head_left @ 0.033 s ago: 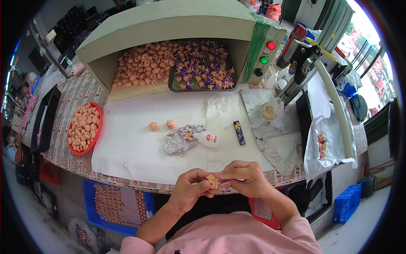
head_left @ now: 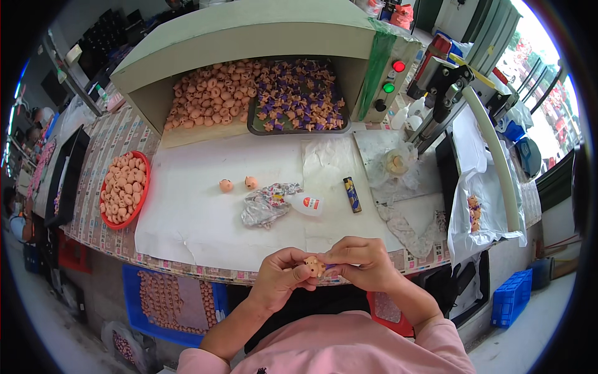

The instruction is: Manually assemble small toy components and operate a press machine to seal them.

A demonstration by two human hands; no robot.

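Close to the table's front edge, a small doll figure (head_left: 315, 267) with a peach head and purple body is held between both hands. My left hand (head_left: 283, 275) pinches the head end between thumb and fingers. The purple end is gripped by my right hand (head_left: 364, 262), whose fingers hide part of it. Beyond them on the white paper (head_left: 193, 218) lie two loose doll heads, a left one (head_left: 226, 185) and a right one (head_left: 251, 182). A crumpled plastic bag (head_left: 261, 214) touches a small white bottle (head_left: 308, 204). Farther right is a dark blue and yellow tube (head_left: 352, 195).
A box-like hood (head_left: 249, 31) covers a heap of heads (head_left: 215, 93) and a dark tray (head_left: 299, 132) of purple bodies. A red basket (head_left: 147, 181) of heads stands left. At right are a press (head_left: 439, 96) and foil-lined box (head_left: 467, 237). Below sits a blue bin (head_left: 131, 290).
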